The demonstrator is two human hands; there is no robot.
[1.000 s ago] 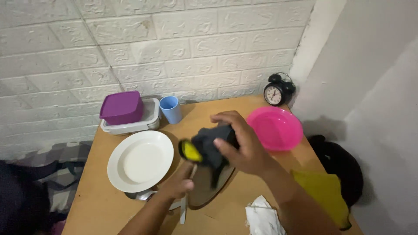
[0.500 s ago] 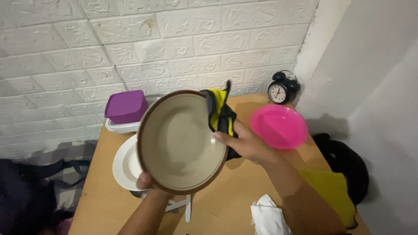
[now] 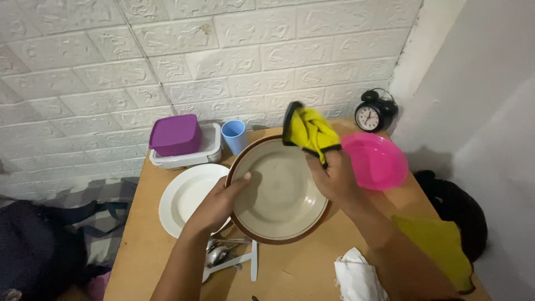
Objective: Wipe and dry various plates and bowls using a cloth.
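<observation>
Left hand: my left hand (image 3: 218,202) holds the beige plate (image 3: 278,192) by its left rim, thumb over the inner face, fingers hidden behind; the grip is pinched on that rim.
Right hand: my right hand (image 3: 333,178) is pressed together around a yellow cloth (image 3: 310,131) with a dark edge, whose loose end sticks up above my fist.
Beige plate: brown-rimmed, lifted off the wooden surface (image 3: 150,245) and tilted so its face turns towards me, above the middle of the surface.
Cloth and plate: the cloth hangs over the plate's upper right rim; my right hand lies against the plate's right side.
White plate: the white plate (image 3: 186,195) lies flat towards the left edge, partly hidden by my left hand and the beige plate.
Cutlery: spoons (image 3: 220,253) and a white utensil lie below the beige plate, near the front edge.
Back edge: a purple-lidded box (image 3: 175,134) sits on a clear container, a blue cup (image 3: 233,135) just beside them.
Back right corner: a black alarm clock (image 3: 374,114) stands there, a pink bowl (image 3: 376,161) in front of it.
Front edge: a crumpled white tissue (image 3: 356,276) lies by my right forearm.
</observation>
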